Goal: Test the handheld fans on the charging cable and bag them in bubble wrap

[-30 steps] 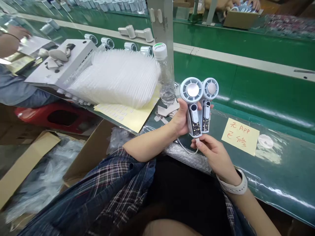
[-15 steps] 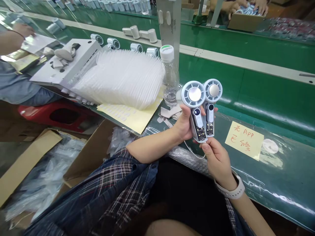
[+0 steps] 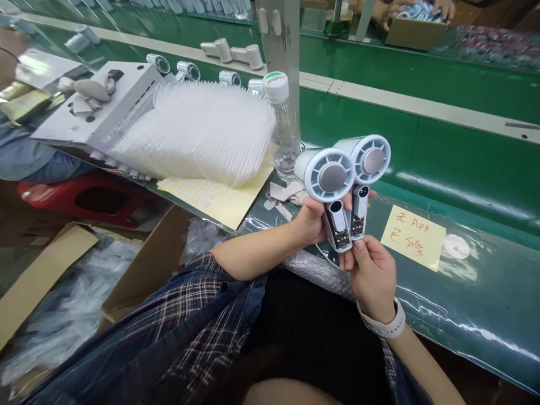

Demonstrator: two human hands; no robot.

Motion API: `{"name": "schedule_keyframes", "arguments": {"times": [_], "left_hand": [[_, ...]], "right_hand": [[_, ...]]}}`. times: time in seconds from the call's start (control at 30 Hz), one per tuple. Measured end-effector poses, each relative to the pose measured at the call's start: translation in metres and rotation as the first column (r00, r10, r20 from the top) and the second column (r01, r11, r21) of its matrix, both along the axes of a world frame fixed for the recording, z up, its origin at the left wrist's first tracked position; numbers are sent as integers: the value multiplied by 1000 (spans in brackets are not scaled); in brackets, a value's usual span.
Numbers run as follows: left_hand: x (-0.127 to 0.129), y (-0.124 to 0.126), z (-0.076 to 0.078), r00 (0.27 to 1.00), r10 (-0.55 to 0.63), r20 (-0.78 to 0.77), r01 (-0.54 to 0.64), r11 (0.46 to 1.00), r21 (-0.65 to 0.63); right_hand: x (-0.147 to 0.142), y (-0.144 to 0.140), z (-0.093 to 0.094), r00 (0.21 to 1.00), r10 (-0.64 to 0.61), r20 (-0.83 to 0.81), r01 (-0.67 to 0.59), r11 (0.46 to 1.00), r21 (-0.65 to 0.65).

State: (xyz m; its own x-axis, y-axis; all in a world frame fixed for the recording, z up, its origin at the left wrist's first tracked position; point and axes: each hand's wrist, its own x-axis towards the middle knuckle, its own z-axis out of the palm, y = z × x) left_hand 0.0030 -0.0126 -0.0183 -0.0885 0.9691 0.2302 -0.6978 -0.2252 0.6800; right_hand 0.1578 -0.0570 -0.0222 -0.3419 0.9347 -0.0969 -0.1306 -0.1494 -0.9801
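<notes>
White twin fans (image 3: 343, 180), round heads, upright; left hand (image 3: 314, 219) clamped, right hand (image 3: 371, 270) pinching base.

The two handheld fans (image 3: 343, 180) look like smooth, matt pale plastic, each with a duller grey disc at the hub (possibly brushed metal, hard to tell) and a bare circuit strip showing in the handle. Just right of the fans, a yellow paper note (image 3: 412, 235) lies matt under glossy clear film that wrinkles over the green table (image 3: 464, 169), itself smooth with a soft sheen. Left of the fans stands a clear, shiny plastic bottle (image 3: 283, 132) with a white cap, and beyond it a stack of translucent, frosted plastic trays (image 3: 198, 132). Below the fans, the checked sleeve (image 3: 198, 315) is soft woven cloth.
</notes>
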Motion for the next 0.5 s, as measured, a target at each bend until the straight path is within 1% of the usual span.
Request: {"name": "schedule_keyframes", "arguments": {"times": [0.07, 0.13, 0.2, 0.27, 0.33, 0.37, 0.4, 0.43, 0.5], "left_hand": [[2, -1, -2, 1000, 9, -1, -9, 1000, 9], [1, -1, 2, 1000, -1, 25, 1, 1000, 1], [-2, -1, 9, 998, -5, 69, 7, 1000, -27], [-4, -1, 16, 994, 18, 108, -10, 998, -69], [-6, -2, 18, 994, 18, 110, -7, 995, -95], [-6, -4, 17, 996, -4, 93, 14, 994, -104], [-6, -5, 15, 997, -46, 63, 53, 992, -114], [-6, -7, 13, 995, -98, 23, 100, 987, -124], [-6, -10, 10, 984, -172, -52, 162, 974, -160]], "right_hand": [[1, 1, -1, 1000, 3, 19, -3, 1000, 21], [5, 6, 2, 992, 26, 123, -36, 996, 86], [12, 14, 6, 976, 29, 214, -66, 983, 171], [20, 23, 10, 958, -29, 287, -53, 960, 273], [26, 33, 13, 909, -147, 390, -13, 925, 379], [29, 38, 14, 875, -199, 441, -3, 910, 415], [30, 42, 16, 857, -211, 470, -11, 905, 425], [32, 46, 17, 867, -165, 469, -43, 915, 402], [34, 52, 23, 926, 25, 375, -144, 946, 292]]}}
